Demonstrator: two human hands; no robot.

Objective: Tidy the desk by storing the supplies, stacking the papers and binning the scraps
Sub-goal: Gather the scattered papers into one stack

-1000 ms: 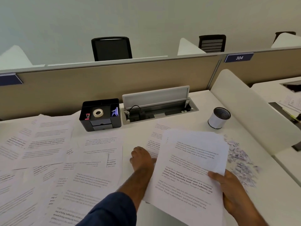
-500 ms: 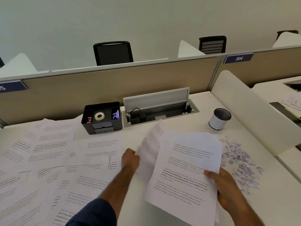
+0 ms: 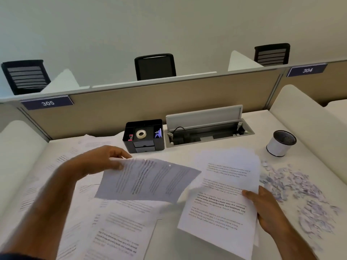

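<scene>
The organizer (image 3: 143,136) sits left of the cable box (image 3: 208,132), with the cup (image 3: 280,143) right, behind the scraps (image 3: 300,194).

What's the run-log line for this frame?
left hand: pinches lifted printed white sheet | right hand: holds printed white paper stack | torn paper scraps: on white desk

Head-worn view, forward-down over desk (image 3: 187,158)

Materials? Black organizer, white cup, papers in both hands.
Black organizer: likely moulded plastic, matte with a slight sheen and thin, even walls.
White cup: smooth white outer wall, dark inside that looks like mesh. Metal or plastic, cannot tell.
Sheet in the left hand and stack in the right hand: thin matte printer paper. The sheet flexes in the air.
</scene>
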